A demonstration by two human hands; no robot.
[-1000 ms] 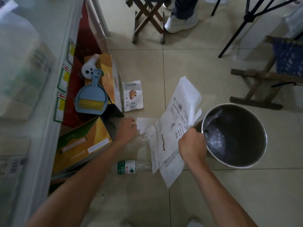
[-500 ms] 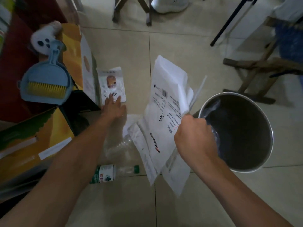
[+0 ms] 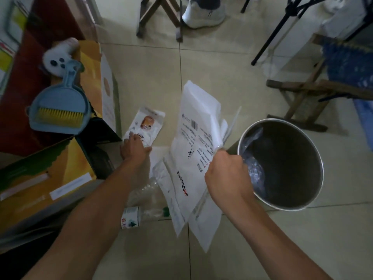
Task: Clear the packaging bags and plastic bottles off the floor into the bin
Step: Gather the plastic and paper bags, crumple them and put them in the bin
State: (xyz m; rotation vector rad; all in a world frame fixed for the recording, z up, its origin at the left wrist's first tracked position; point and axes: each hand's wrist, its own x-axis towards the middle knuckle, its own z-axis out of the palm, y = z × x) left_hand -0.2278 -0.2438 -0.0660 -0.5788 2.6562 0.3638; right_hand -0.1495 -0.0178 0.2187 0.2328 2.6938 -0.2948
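Note:
My right hand [image 3: 227, 175] is shut on a bunch of large white packaging bags [image 3: 196, 142], held up just left of the round metal bin [image 3: 314, 150]. A crumpled clear plastic piece lies inside the bin. My left hand [image 3: 134, 147] reaches down to a small white snack bag [image 3: 148, 123] on the floor, fingers resting on its near end. A clear plastic bottle [image 3: 141, 216] with a green cap and white-green label lies on the tiles below my left forearm. Another crushed clear bottle [image 3: 144, 190] lies beside it, partly hidden by the arm.
Yellow cardboard boxes [image 3: 46, 174] stand at the left, with a blue dustpan and yellow brush [image 3: 58, 110] on top. A wooden stool [image 3: 302, 98] stands behind the bin, a tripod leg [image 3: 270, 41] farther back. Another person's white shoe [image 3: 203, 15] and a folding stool [image 3: 161, 17] are at the top.
My left hand has moved forward from the floor near the box to the small snack bag and now touches it. The right hand keeps the white bags beside the bin.

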